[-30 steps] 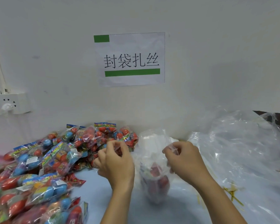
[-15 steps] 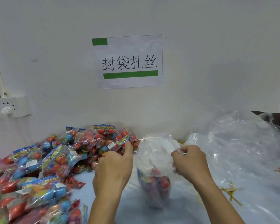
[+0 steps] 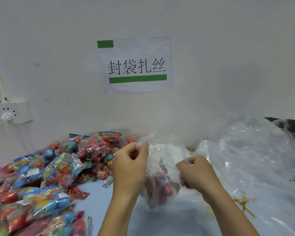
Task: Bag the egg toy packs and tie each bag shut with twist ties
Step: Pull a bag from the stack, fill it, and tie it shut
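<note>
Head view: both hands, left and right, pinch the thin, limp, slippery clear plastic bag at its rim, best gathered into a neck there.

Operator's body in view: left hand and right hand, both ungloved, no rings or watch visible; forearms bare, no sleeve reaching the wrists.

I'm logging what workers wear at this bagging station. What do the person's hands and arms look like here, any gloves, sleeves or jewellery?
Both the left hand and the right hand are bare, with no gloves. No rings, watch or wristband show. Both forearms are uncovered down to the bottom edge of the picture, so no sleeve is in view. The nails that show look short and unpainted.
</note>
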Available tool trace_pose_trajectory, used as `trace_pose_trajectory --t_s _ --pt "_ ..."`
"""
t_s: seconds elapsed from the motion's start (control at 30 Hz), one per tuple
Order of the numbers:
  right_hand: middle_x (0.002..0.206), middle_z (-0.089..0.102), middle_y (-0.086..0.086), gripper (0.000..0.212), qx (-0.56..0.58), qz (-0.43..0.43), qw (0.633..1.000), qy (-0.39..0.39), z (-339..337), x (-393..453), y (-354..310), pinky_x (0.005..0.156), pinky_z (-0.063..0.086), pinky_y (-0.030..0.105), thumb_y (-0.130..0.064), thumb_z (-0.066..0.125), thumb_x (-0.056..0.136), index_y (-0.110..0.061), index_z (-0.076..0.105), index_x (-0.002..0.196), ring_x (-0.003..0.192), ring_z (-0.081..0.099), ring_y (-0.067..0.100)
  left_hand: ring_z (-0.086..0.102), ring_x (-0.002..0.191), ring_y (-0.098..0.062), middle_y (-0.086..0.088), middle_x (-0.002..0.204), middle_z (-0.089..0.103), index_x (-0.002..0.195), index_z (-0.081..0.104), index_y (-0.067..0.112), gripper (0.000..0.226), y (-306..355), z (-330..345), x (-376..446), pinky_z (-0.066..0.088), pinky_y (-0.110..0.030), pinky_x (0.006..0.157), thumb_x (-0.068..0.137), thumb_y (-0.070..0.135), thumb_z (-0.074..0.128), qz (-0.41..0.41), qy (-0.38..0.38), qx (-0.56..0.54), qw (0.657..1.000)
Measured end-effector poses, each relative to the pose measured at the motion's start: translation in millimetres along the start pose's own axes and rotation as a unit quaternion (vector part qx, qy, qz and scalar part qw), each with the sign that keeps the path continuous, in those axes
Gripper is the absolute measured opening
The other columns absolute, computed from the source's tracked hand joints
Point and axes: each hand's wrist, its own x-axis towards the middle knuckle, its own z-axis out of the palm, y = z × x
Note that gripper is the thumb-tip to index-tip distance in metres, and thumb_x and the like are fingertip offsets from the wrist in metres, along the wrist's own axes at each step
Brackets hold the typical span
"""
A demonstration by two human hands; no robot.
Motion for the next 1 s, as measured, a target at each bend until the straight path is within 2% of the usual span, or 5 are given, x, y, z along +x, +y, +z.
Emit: trace_pose_trajectory --t_s 0.2,0.37,0.53,0.7,1.0 --pt "0.075 0.073 0.019 0.026 -0.052 -0.006 0.999 -0.003 1 -3 -2 0.062 0.057 0.038 -0.017 0.056 0.089 0.007 0.066 0.088 0.047 0.068 0.013 0.025 0.05 -0.009 0.01 0.049 0.031 0.056 0.038 0.012 0.045 -6 0 0 0.024 -0.024 0.049 0.094 0.021 0.061 0.011 0.004 0.02 1.0" --pt "0.073 0.065 0.02 0.021 -0.105 0.005 0.994 -0.005 0 -7 -2 0.062 0.054 0.038 -0.018 0.057 0.086 0.0 0.057 0.075 0.059 0.069 0.024 0.026 0.051 -0.011 0.008 0.049 0.031 0.055 0.038 0.007 0.049 -8 6 -3 0.025 -0.03 0.053 0.095 0.022 0.061 0.011 -0.013 0.014 1.0" --pt "0.081 0.073 0.02 0.028 -0.103 0.025 0.994 0.028 -3 -4 2 0.072 0.06 0.044 -0.018 0.055 0.086 0.004 0.068 0.1 0.072 0.072 0.033 0.036 0.045 -0.013 0.004 0.043 0.04 0.041 0.046 0.017 0.063 -11 10 -2 0.035 -0.032 0.057 0.1 0.039 0.05 -0.035 -0.023 0.025 0.999" --pt "0.075 0.073 0.017 0.024 -0.095 0.055 0.993 0.052 -12 -1 5 0.078 0.06 0.048 -0.016 0.055 0.085 0.001 0.069 0.097 0.079 0.071 0.036 0.05 0.056 -0.023 -0.013 0.055 0.058 0.059 0.056 0.002 0.049 -20 -1 -1 0.038 -0.033 0.055 0.097 0.03 0.043 -0.053 0.095 0.116 0.987" --pt "0.11 0.064 -0.001 0.029 0.067 -0.024 0.993 0.092 -13 0 -1 0.087 0.048 0.035 -0.015 0.062 0.087 -0.028 0.063 0.114 0.099 0.061 0.017 0.058 0.072 -0.021 -0.001 0.083 0.068 0.075 0.068 0.022 0.02 -39 20 -18 0.045 -0.026 0.061 0.086 0.02 0.051 -0.167 -0.189 0.253 0.934"
